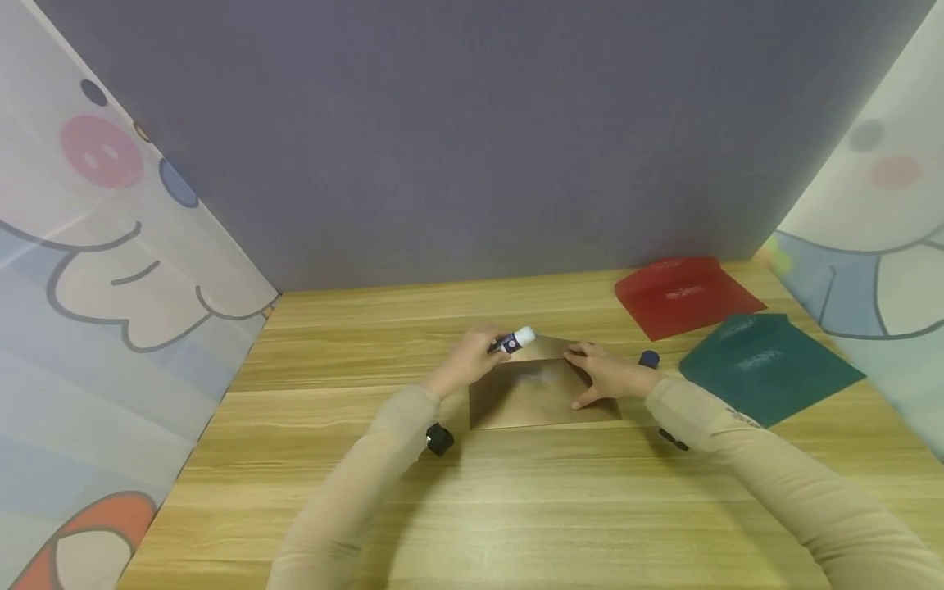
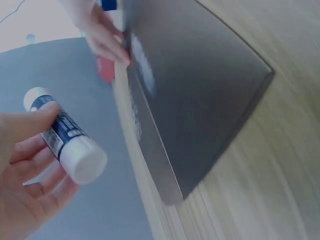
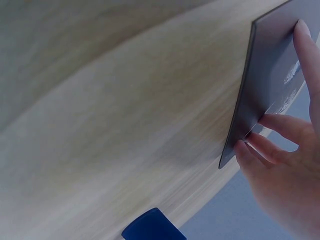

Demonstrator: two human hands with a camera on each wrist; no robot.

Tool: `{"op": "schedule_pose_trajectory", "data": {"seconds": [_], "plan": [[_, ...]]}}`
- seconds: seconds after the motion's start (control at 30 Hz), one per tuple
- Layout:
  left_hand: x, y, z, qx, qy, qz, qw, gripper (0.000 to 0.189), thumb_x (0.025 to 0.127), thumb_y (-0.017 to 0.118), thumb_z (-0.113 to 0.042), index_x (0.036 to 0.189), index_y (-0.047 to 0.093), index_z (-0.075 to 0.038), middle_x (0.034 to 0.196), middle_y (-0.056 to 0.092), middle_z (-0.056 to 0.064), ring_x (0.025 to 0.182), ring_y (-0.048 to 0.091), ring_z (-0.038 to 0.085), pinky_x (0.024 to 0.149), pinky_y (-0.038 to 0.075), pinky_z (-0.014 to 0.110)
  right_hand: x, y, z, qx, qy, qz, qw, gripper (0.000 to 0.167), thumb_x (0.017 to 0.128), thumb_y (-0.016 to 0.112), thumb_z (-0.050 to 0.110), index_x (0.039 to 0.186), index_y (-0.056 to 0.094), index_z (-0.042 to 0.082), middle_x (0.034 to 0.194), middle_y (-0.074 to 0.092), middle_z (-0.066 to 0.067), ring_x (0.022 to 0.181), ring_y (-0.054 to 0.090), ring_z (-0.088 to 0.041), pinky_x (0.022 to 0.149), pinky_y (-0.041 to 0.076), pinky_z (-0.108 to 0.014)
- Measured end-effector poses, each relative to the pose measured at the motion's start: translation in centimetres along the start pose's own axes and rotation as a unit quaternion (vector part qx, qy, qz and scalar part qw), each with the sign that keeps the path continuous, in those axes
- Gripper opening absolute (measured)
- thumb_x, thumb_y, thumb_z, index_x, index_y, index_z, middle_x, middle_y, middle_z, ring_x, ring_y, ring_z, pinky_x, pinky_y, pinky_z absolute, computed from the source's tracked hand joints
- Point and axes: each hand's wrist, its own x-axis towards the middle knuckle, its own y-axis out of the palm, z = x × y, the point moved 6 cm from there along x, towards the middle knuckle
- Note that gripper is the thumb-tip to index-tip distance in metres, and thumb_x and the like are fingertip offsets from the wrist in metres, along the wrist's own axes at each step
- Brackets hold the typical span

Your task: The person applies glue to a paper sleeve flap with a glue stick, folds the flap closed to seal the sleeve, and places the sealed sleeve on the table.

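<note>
My left hand [image 1: 466, 362] holds a glue stick [image 1: 514, 339] between thumb and fingers, above the upper left edge of a brown envelope [image 1: 542, 401]. In the left wrist view the glue stick [image 2: 62, 127] has a dark blue label and white ends. The envelope lies on the table with its flap [image 1: 549, 347] folded out on the far side. Whitish glue smears [image 2: 143, 67] show on its body and flap. On the envelope's right part rests my right hand [image 1: 608, 375], fingers spread; the fingertips [image 3: 267, 120] touch near the fold and the thumb lies lower on the body.
A dark blue cap-like cylinder [image 1: 649, 359] stands beside the right wrist. Farther right lie a red envelope [image 1: 689, 297] and a dark green envelope [image 1: 770, 369], flaps out, both with whitish smears. A grey panel [image 1: 501, 147] rises behind the wooden table [image 1: 516, 508]; printed curtains hang at both sides.
</note>
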Motion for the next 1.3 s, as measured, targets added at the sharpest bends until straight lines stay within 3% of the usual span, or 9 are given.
{"op": "schedule_pose_trajectory", "data": {"seconds": [0.17, 0.3, 0.53, 0.87, 1.03, 1.17, 1.3], "plan": [[-0.6, -1.4, 1.7, -0.104, -0.031, -0.026, 0.9937, 0.037, 0.079, 0.064, -0.005, 0.113, 0.053, 0.007, 0.098, 0.061, 0.019, 0.08, 0.061, 0.025, 0.065, 0.051, 0.022, -0.1, 0.0, 0.0, -0.001, 0.0, 0.002, 1.0, 0.09, 0.07, 0.073, 0.038, 0.131, 0.03, -0.012, 0.135, 0.023, -0.03, 0.121, 0.025, -0.046, 0.093, 0.034, -0.052], [-1.4, -2.4, 3.4, -0.134, -0.059, -0.052, 0.9879, 0.04, 0.078, 0.066, -0.007, 0.115, 0.052, 0.005, 0.1, 0.061, 0.017, 0.082, 0.06, 0.024, 0.068, 0.051, 0.026, -0.2, -0.1, 0.2, -0.002, -0.003, 0.0, 1.0, 0.089, 0.07, 0.072, 0.038, 0.131, 0.03, -0.012, 0.134, 0.023, -0.03, 0.12, 0.026, -0.046, 0.093, 0.034, -0.052], [-3.0, -3.6, 6.1, -0.146, -0.113, -0.088, 0.9789, 0.042, 0.077, 0.068, -0.01, 0.114, 0.052, 0.002, 0.101, 0.06, 0.016, 0.086, 0.058, 0.026, 0.074, 0.05, 0.033, -0.1, -0.1, 0.3, -0.017, -0.009, -0.004, 0.9998, 0.089, 0.069, 0.072, 0.039, 0.13, 0.031, -0.012, 0.134, 0.025, -0.031, 0.12, 0.026, -0.047, 0.093, 0.034, -0.052], [-4.8, -4.9, 9.7, -0.155, -0.149, -0.123, 0.9689, 0.039, 0.075, 0.069, -0.006, 0.107, 0.05, 0.004, 0.096, 0.058, 0.017, 0.087, 0.056, 0.029, 0.074, 0.049, 0.038, 0.0, -0.1, 0.1, -0.02, -0.008, -0.004, 0.9998, 0.09, 0.069, 0.073, 0.04, 0.13, 0.032, -0.012, 0.133, 0.025, -0.031, 0.119, 0.027, -0.047, 0.092, 0.034, -0.052], [-5.7, -5.7, 11.8, -0.164, -0.184, -0.139, 0.9591, 0.038, 0.075, 0.069, -0.005, 0.105, 0.048, 0.004, 0.097, 0.058, 0.019, 0.091, 0.055, 0.03, 0.077, 0.047, 0.04, -0.1, -0.1, 0.3, -0.017, -0.009, -0.004, 0.9998, 0.089, 0.07, 0.072, 0.04, 0.131, 0.031, -0.011, 0.133, 0.025, -0.031, 0.12, 0.027, -0.046, 0.092, 0.035, -0.052], [-6.3, -6.2, 13.0, -0.175, -0.204, -0.147, 0.952, 0.04, 0.076, 0.067, -0.005, 0.107, 0.045, 0.006, 0.101, 0.056, 0.023, 0.094, 0.054, 0.033, 0.08, 0.046, 0.041, -0.1, -0.1, 0.3, -0.019, -0.008, -0.003, 0.9998, 0.089, 0.07, 0.071, 0.041, 0.131, 0.031, -0.011, 0.134, 0.025, -0.03, 0.12, 0.027, -0.046, 0.092, 0.035, -0.051], [-6.8, -6.6, 13.9, -0.169, -0.214, -0.144, 0.9512, 0.042, 0.078, 0.066, -0.005, 0.109, 0.041, 0.008, 0.105, 0.053, 0.025, 0.097, 0.052, 0.035, 0.08, 0.046, 0.043, -0.1, -0.1, 0.2, -0.022, -0.011, -0.004, 0.9997, 0.089, 0.07, 0.071, 0.04, 0.131, 0.031, -0.011, 0.133, 0.026, -0.031, 0.119, 0.028, -0.046, 0.092, 0.035, -0.052]]}}
